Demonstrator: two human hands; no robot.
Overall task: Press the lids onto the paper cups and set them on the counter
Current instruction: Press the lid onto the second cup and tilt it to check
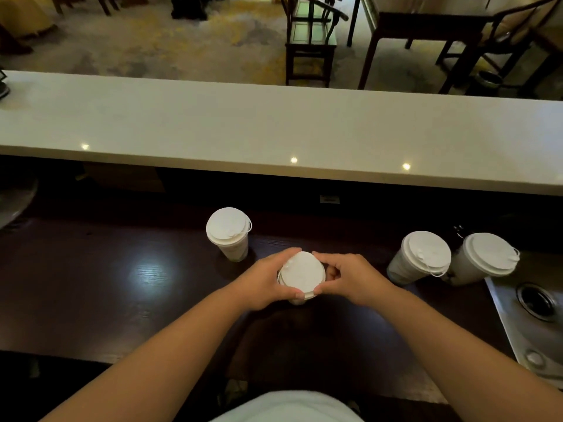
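A paper cup with a white lid [302,273] stands on the dark wooden worktop [122,284] right in front of me. My left hand [264,281] wraps its left side, fingers on the lid's rim. My right hand [350,277] grips the right side, thumb and fingertips on the rim. The cup's body is mostly hidden by both hands. Another lidded cup [229,233] stands upright just behind and to the left. Two more lidded cups [422,257] [484,257] stand at the right. The pale raised counter [274,129] runs across behind them.
A steel sink with a drain [536,303] sits at the right edge of the worktop. A dark object [3,85] rests at the counter's far left end. Beyond the counter are wooden chairs [310,41] and a table [426,22] on carpet.
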